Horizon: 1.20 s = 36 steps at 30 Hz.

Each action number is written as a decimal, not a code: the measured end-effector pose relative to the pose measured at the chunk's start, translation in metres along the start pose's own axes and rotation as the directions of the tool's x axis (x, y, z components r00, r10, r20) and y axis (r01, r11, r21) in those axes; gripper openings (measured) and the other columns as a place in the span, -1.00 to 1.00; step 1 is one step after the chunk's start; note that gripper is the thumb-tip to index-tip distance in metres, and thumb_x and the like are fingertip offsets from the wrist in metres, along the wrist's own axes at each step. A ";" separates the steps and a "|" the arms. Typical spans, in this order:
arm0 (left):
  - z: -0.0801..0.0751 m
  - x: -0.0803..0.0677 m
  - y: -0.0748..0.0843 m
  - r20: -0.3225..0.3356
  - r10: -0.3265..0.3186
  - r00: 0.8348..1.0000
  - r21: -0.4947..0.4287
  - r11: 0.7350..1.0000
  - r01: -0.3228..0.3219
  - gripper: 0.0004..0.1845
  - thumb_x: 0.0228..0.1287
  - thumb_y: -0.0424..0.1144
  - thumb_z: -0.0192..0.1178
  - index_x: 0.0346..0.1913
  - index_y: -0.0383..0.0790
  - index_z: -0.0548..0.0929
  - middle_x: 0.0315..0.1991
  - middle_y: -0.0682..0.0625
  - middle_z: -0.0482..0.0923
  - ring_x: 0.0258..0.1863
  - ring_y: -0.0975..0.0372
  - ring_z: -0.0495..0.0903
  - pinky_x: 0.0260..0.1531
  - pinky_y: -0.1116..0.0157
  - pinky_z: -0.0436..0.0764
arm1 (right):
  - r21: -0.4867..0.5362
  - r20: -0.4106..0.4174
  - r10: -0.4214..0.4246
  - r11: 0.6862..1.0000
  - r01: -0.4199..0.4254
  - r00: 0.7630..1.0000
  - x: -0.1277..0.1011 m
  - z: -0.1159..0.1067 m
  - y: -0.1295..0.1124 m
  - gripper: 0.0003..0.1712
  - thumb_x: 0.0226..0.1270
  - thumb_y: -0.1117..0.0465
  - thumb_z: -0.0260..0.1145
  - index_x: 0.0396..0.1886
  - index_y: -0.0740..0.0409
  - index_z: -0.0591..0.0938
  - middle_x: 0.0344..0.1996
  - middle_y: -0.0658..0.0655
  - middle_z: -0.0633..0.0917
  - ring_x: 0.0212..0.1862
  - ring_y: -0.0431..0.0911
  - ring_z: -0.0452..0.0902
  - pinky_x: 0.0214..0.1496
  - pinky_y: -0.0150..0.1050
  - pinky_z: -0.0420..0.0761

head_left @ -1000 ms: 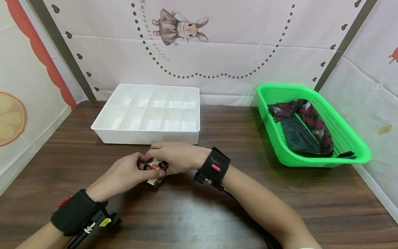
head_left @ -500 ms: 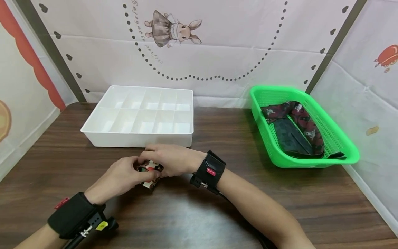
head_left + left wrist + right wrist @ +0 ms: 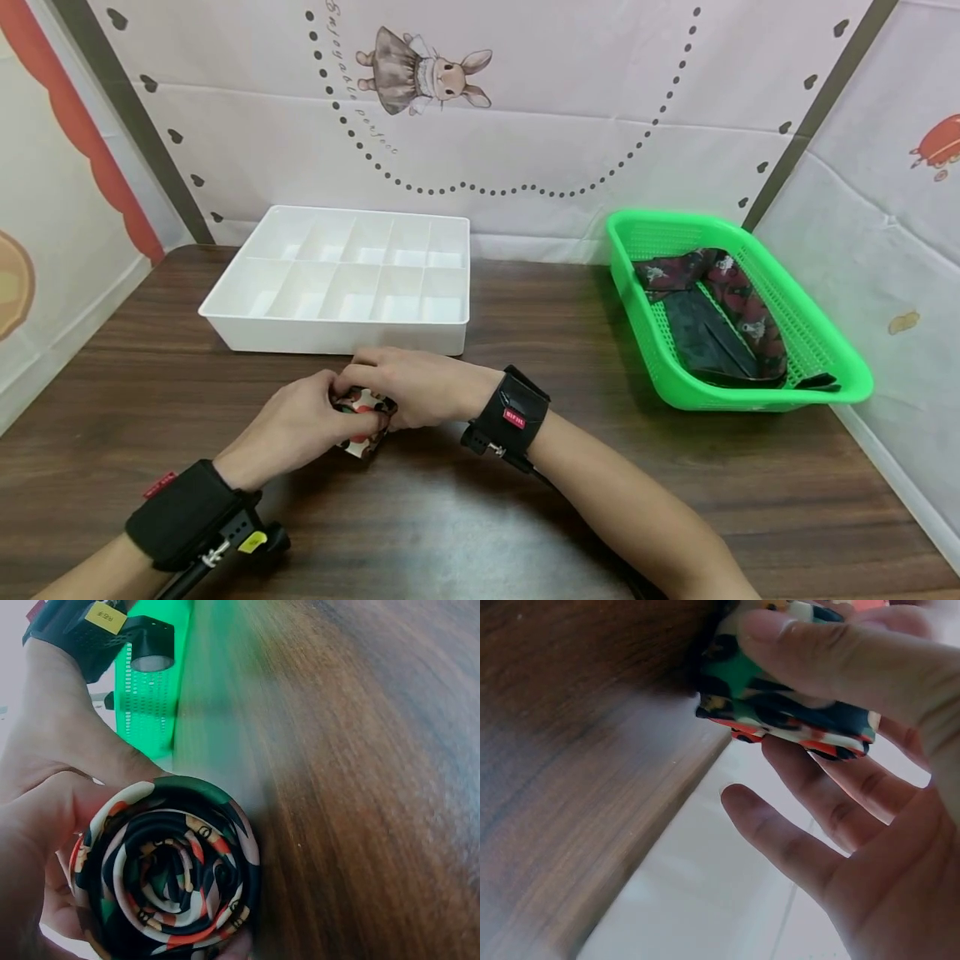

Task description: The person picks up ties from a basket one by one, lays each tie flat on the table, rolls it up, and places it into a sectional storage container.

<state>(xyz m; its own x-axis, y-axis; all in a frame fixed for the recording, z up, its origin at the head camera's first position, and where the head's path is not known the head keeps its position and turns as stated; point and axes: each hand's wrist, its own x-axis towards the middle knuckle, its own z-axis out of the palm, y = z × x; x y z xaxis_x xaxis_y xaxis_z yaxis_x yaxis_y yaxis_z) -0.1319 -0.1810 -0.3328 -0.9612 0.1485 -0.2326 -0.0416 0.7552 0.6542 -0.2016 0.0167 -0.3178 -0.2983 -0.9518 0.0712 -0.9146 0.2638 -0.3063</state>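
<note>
A rolled tie with a black, red, green and cream print stands on the wooden table, just in front of the white divided tray. My left hand grips it from the near left; in the left wrist view the roll shows end-on as a tight spiral inside my curled fingers. My right hand covers it from the far right. The right wrist view has my thumb pressed across the roll, with my other fingers spread below it.
The tray's several compartments hold nothing. A green mesh basket at the right holds dark patterned ties. Printed fabric walls close the table's back and sides. Black wrist straps sit on both arms.
Both hands stay on the rolled tie at the same spot. Only the head view shifts slightly; the fingers adjust a little around the roll.
</note>
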 end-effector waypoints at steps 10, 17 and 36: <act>-0.007 -0.007 0.003 -0.022 0.026 0.999 0.018 1.000 -0.025 -0.43 0.22 0.05 0.44 0.02 -0.33 0.51 -0.28 -0.06 0.54 -0.45 0.13 0.46 -0.47 0.20 0.39 | 0.031 0.012 0.013 0.999 -0.013 1.000 -0.005 -0.011 -0.006 -0.26 0.29 0.28 0.61 0.45 0.09 0.55 0.25 0.04 0.52 0.14 -0.21 0.48 0.21 -0.49 0.40; -0.033 -0.010 0.013 -0.111 0.116 0.987 0.107 0.989 -0.104 -0.51 0.22 0.01 0.46 0.03 -0.25 0.58 -0.31 0.00 0.63 -0.43 0.16 0.50 -0.49 0.21 0.44 | 0.025 -0.117 -0.050 0.998 0.053 0.992 -0.008 -0.022 -0.010 -0.20 0.39 0.30 0.52 0.56 0.19 0.42 0.48 0.17 0.44 0.43 -0.09 0.41 0.41 -0.47 0.27; -0.134 0.031 0.011 -0.432 0.125 0.893 0.303 0.953 0.013 -0.12 0.28 0.33 0.40 0.05 -0.56 0.52 -0.27 -0.35 0.53 -0.36 -0.11 0.47 -0.48 0.07 0.36 | 0.061 -0.337 0.066 0.997 -0.048 0.939 -0.033 -0.051 -0.001 -0.24 0.58 0.17 0.35 0.63 0.20 0.28 0.55 0.13 0.34 0.24 -0.14 0.57 0.14 -0.39 0.53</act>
<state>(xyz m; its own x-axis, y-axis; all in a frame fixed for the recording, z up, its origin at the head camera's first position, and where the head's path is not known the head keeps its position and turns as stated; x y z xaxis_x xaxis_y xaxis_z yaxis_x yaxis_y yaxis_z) -0.1983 -0.2539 -0.2367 -0.9814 -0.0489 0.1855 0.0305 0.9149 0.4025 -0.2050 0.0556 -0.2718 -0.4327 -0.8238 0.3663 -0.8807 0.2993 -0.3671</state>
